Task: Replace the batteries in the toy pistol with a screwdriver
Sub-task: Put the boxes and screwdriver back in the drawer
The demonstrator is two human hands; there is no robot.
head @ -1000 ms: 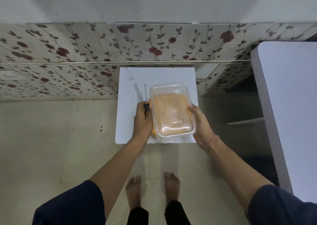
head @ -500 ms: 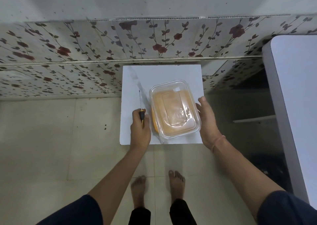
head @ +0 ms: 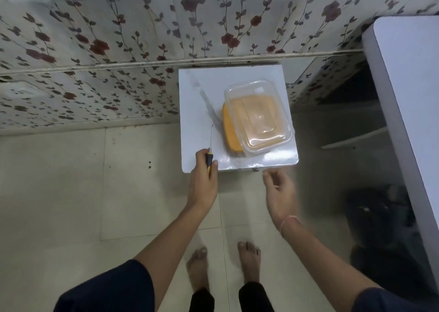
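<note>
The clear-lidded orange container sat on the small white table, toward its right side; no toy pistol showed, and whether it lay inside could not be told. Left of the container, the left hand was clenched around the black-and-yellow handle of the screwdriver, its thin shaft pointing away. The right hand, blurred, hung empty with fingers loosely spread, just off the table's near edge. The container looked light, stiff and slick; gripping its opposite rims would probably hold best.
</note>
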